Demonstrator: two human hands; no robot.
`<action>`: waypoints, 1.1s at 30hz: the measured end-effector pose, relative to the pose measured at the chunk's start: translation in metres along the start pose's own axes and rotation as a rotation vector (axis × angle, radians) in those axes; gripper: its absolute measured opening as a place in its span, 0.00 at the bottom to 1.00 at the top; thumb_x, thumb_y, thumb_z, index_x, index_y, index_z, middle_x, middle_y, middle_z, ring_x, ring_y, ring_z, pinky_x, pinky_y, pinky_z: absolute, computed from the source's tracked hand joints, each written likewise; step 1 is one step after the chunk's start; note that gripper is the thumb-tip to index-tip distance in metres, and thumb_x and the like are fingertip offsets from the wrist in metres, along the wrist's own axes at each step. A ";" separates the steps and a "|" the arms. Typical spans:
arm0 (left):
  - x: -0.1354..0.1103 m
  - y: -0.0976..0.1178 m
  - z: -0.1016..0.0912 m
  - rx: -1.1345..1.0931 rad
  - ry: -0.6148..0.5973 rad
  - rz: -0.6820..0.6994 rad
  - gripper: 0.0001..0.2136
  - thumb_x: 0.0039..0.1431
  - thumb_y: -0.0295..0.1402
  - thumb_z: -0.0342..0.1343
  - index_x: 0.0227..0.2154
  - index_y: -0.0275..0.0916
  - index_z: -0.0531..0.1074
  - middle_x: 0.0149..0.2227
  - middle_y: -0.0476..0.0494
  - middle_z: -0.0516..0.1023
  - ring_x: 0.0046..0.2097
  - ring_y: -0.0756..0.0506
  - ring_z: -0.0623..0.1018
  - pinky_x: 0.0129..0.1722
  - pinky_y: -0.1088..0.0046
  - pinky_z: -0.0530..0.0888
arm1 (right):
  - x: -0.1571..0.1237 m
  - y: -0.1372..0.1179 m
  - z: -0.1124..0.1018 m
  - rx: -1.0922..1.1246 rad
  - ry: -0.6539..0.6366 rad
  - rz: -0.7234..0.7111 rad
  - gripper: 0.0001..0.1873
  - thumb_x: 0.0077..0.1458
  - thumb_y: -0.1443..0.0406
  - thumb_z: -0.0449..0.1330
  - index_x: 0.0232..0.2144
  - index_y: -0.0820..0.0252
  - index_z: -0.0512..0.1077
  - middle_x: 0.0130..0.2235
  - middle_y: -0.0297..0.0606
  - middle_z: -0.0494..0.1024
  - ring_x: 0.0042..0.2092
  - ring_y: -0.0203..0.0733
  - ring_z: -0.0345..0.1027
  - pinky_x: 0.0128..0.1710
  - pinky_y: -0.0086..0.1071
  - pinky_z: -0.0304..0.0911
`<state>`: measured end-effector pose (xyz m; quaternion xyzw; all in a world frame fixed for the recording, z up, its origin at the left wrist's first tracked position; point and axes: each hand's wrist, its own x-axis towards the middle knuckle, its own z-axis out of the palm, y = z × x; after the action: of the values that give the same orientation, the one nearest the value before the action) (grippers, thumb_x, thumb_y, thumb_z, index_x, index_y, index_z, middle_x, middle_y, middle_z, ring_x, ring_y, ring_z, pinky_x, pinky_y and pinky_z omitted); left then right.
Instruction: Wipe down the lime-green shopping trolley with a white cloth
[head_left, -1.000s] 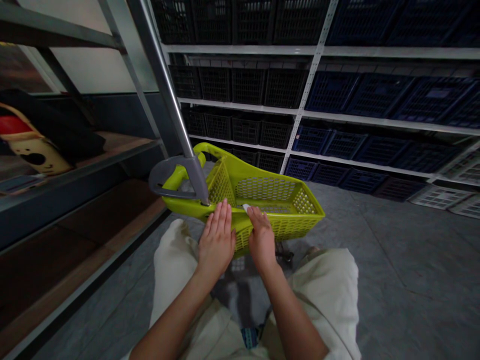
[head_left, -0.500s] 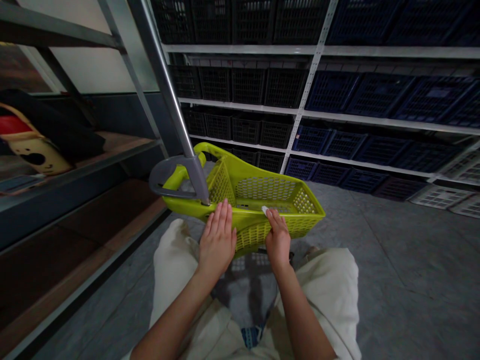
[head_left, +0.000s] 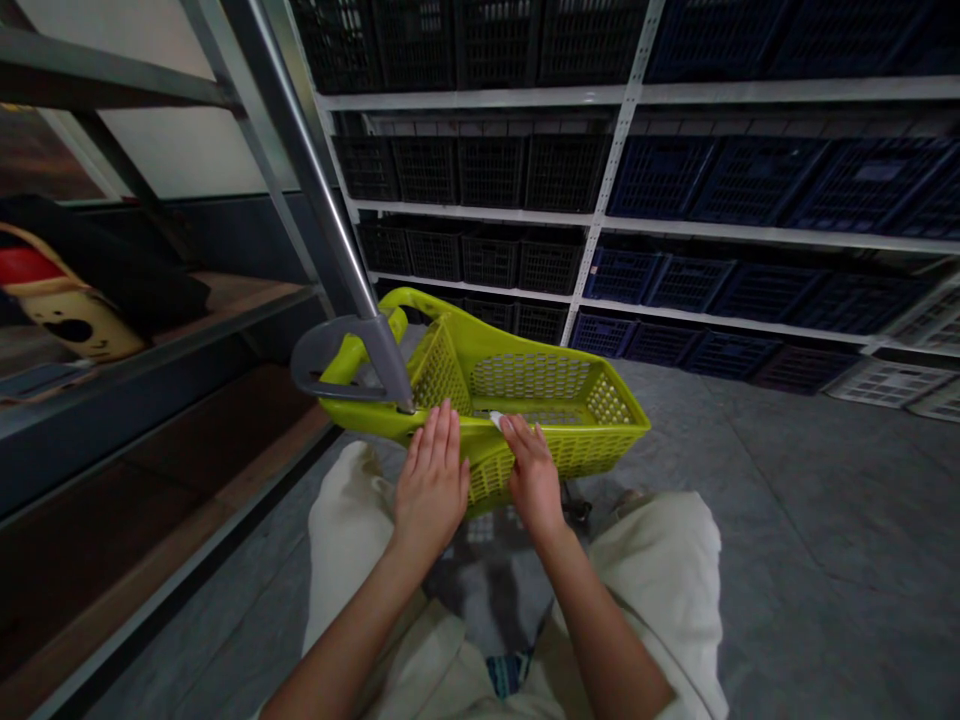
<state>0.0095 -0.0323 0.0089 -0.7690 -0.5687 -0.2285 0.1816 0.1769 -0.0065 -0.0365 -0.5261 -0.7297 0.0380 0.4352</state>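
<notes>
A yellow-green plastic mesh basket (head_left: 592,440) on a trolley stands tilted in front of me, its grey handle (head_left: 330,357) at the left end joined to a metal pole (head_left: 328,217). My left hand (head_left: 433,470) lies flat on the near rim, fingers together and holding nothing. My right hand (head_left: 533,470) rests on the same rim to the right. A small white piece (head_left: 496,420), perhaps cloth or tissue, shows at its fingertips, and the fingers hide most of it. The trolley's wheels are mostly hidden below the basket.
White metal racks (head_left: 480,205) filled with black and navy crates stand ahead. A shelf unit (head_left: 150,400) at the left holds a dark bag and a red-and-yellow item. Grey flooring surrounds me, and pale crates stand at the far right.
My right hand has slid left along the rim, after being further right half a second ago. My left hand stays in place, and the view has shifted slightly.
</notes>
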 end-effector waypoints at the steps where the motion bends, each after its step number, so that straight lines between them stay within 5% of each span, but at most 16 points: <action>1: 0.000 0.000 0.000 -0.003 0.000 -0.003 0.33 0.68 0.33 0.44 0.71 0.28 0.39 0.73 0.34 0.47 0.73 0.38 0.52 0.70 0.56 0.54 | -0.003 0.011 -0.005 -0.030 0.011 0.032 0.45 0.44 0.83 0.45 0.63 0.56 0.66 0.64 0.41 0.70 0.67 0.44 0.59 0.69 0.51 0.52; 5: 0.001 0.002 0.000 -0.022 0.007 -0.005 0.34 0.68 0.33 0.44 0.71 0.29 0.38 0.73 0.33 0.47 0.73 0.37 0.52 0.70 0.56 0.54 | -0.002 0.018 -0.015 -0.123 0.065 0.162 0.41 0.46 0.83 0.46 0.61 0.59 0.69 0.61 0.46 0.72 0.66 0.46 0.62 0.68 0.53 0.52; 11: 0.000 0.000 0.003 0.002 0.012 0.004 0.33 0.67 0.32 0.43 0.71 0.28 0.38 0.73 0.34 0.46 0.73 0.37 0.50 0.70 0.56 0.53 | 0.019 -0.051 0.009 0.007 -0.050 0.029 0.40 0.46 0.81 0.48 0.62 0.64 0.67 0.62 0.46 0.72 0.66 0.45 0.62 0.70 0.47 0.51; 14: -0.001 0.000 0.004 0.025 0.012 0.006 0.33 0.67 0.31 0.43 0.71 0.28 0.39 0.73 0.34 0.47 0.73 0.38 0.50 0.70 0.56 0.53 | 0.017 -0.062 0.018 0.047 -0.043 -0.019 0.41 0.47 0.80 0.49 0.64 0.62 0.64 0.65 0.44 0.68 0.68 0.44 0.58 0.70 0.46 0.51; 19: 0.001 0.001 0.002 -0.013 0.002 0.000 0.34 0.68 0.32 0.44 0.71 0.29 0.38 0.73 0.34 0.46 0.73 0.38 0.51 0.70 0.56 0.53 | 0.000 -0.019 0.004 -0.062 -0.034 0.014 0.47 0.45 0.83 0.47 0.67 0.53 0.60 0.66 0.39 0.66 0.69 0.40 0.54 0.71 0.48 0.42; 25: 0.001 0.002 0.002 -0.036 0.016 0.000 0.34 0.68 0.33 0.44 0.71 0.29 0.37 0.73 0.33 0.46 0.73 0.37 0.52 0.70 0.55 0.54 | -0.009 0.023 -0.014 -0.152 0.100 0.189 0.42 0.47 0.82 0.46 0.63 0.51 0.66 0.62 0.39 0.72 0.67 0.42 0.60 0.70 0.53 0.40; 33: 0.000 0.003 0.002 -0.004 0.006 -0.008 0.31 0.67 0.30 0.42 0.71 0.28 0.44 0.73 0.34 0.48 0.73 0.37 0.50 0.70 0.56 0.54 | 0.020 -0.063 0.009 -0.014 -0.094 0.038 0.39 0.48 0.80 0.50 0.63 0.62 0.65 0.64 0.45 0.70 0.67 0.44 0.59 0.68 0.44 0.51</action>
<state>0.0122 -0.0319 0.0069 -0.7664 -0.5707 -0.2327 0.1807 0.1230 -0.0150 0.0026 -0.5405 -0.7394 0.0657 0.3960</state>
